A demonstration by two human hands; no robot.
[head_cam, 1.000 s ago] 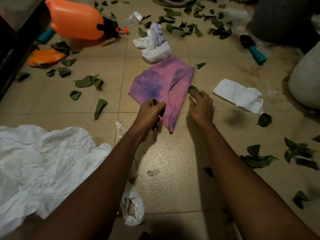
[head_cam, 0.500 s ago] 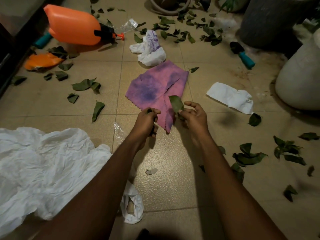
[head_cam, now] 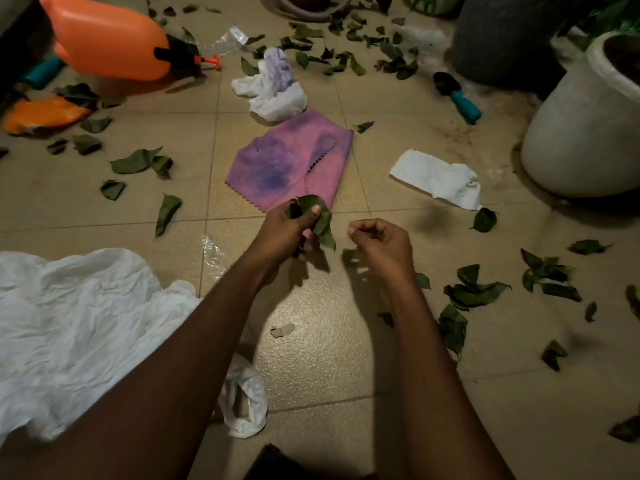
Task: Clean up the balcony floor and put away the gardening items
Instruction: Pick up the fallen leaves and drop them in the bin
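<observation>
One crumpled white bag (head_cam: 76, 323) nearest us, at left. Our left hand (head_cam: 284, 233) grips bunch of leaves (head_cam: 313, 206), thumb pressed over them; our right hand (head_cam: 382, 244) just beside, fingers curled, seemingly empty. Beyond: purple cloth (head_cam: 287, 164) spread on tiles (head_cam: 194, 133), loose leaves (head_cam: 136, 162) scattered around; orange sprayer (head_cam: 107, 43), trowel (head_cam: 457, 95) farthest back.

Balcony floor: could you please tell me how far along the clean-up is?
Little looks done yet. In hand: the left-hand grip holds a bunch of leaves, while the right-hand grip is curled and empty. Left: scattered leaves across the floor, plus the purple cloth, orange sprayer, trowel and white rag lying out.
</observation>
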